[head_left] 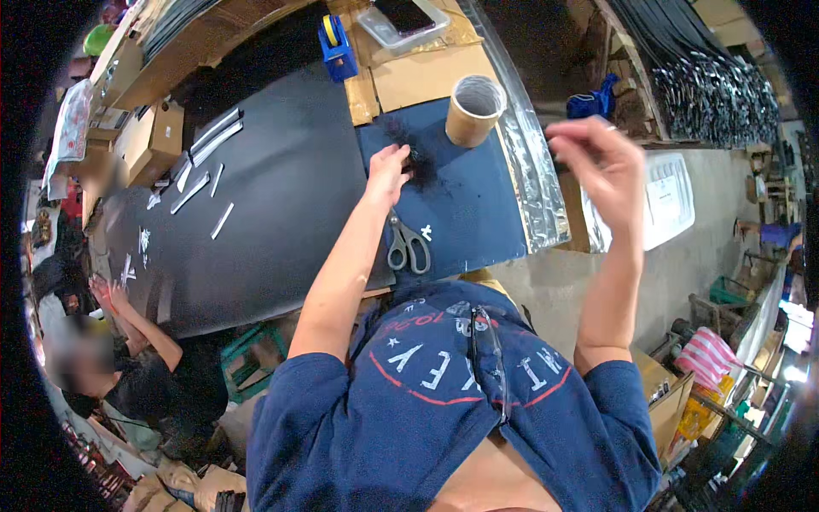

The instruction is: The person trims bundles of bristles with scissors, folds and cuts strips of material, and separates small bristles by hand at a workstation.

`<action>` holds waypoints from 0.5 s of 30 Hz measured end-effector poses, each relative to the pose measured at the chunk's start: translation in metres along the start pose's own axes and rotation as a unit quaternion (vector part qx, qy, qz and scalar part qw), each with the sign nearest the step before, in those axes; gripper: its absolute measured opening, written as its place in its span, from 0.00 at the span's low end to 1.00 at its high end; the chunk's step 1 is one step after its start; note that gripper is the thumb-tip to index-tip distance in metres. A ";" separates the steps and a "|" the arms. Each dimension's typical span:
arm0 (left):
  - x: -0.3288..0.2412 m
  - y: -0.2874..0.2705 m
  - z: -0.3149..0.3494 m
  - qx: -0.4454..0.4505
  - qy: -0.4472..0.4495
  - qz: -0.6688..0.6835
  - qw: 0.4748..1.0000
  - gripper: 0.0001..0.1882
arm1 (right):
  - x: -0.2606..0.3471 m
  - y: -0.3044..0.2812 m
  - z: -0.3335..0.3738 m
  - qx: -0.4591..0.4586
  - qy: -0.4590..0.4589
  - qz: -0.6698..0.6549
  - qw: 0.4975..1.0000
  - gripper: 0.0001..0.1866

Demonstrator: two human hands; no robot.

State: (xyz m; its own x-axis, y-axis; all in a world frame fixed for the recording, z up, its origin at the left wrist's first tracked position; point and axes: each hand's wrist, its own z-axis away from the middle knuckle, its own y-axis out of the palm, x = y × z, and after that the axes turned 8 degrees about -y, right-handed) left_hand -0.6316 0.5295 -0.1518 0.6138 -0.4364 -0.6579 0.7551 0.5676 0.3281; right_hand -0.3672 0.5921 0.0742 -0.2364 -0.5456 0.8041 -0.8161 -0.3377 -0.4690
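My left hand point(391, 174) rests at the edge of a loose pile of black, hair-like fibres point(424, 168) on the dark blue board. Its fingers are curled and closed on some of the fibres. Raised off to the right, past the board's edge, is my right hand point(604, 171). It is smeared by motion, and whether anything is between its fingers cannot be made out. Dark-handled scissors point(409, 245) lie just below my left hand, with a small white scrap point(426, 232) beside them. Behind the pile a brown cardboard tube point(470, 126) stands upright.
A black work surface point(290, 196) to the left carries white strips point(189, 193). A blue tape dispenser point(338, 53) and a clear plastic box point(401, 38) with a phone stand at the back. Bundled black lengths point(712, 94) fill a rack at right. A co-worker point(128, 367) sits at far left.
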 end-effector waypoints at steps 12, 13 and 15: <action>0.000 -0.011 0.021 -0.073 0.042 -0.095 0.992 0.29 | -0.114 0.162 0.066 0.078 0.055 0.173 0.980 0.24; 0.002 -0.012 0.019 -0.048 0.021 -0.056 0.997 0.27 | -0.117 0.172 0.063 0.056 0.025 0.184 0.981 0.29; 0.006 -0.011 0.015 -0.021 0.000 -0.018 1.000 0.26 | -0.120 0.188 0.057 0.055 0.005 0.196 0.979 0.37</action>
State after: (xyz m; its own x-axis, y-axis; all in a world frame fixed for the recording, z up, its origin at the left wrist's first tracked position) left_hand -0.6333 0.5100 -0.1488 0.5856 -0.4575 -0.6692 0.7672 0.5792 0.2754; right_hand -0.4627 0.5503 -0.1311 -0.5252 -0.6420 0.5585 -0.6009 -0.1850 -0.7776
